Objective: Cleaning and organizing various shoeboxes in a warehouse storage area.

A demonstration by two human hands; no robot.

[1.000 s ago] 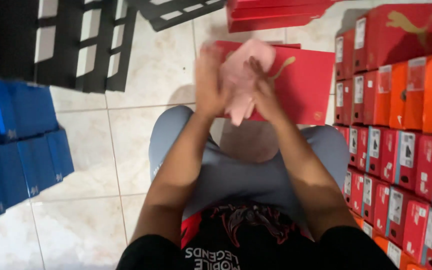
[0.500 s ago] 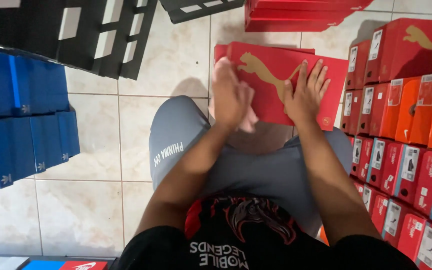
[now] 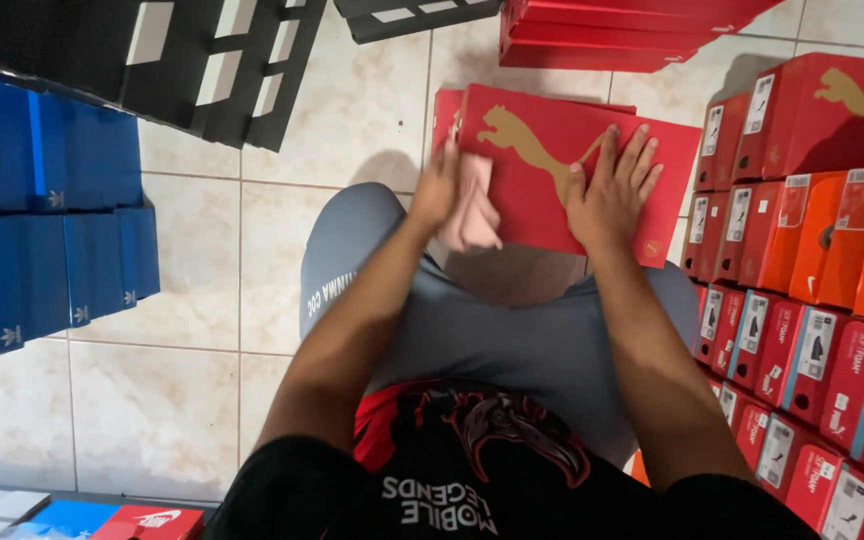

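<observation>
Left hand (image 3: pixel 439 190) fingers closed on pink cloth (image 3: pixel 472 210), right hand (image 3: pixel 607 190) spread flat, empty, on red box lid (image 3: pixel 542 150); wipe best with lid pinned firmly.

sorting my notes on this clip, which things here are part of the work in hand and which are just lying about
In hand:
- pink cloth, in the left hand
- red box, right hand flat on its lid

Lying about:
- blue boxes, stacked at left
- black boxes, top left
- red and orange boxes, stacked at right
- red boxes, top
</observation>
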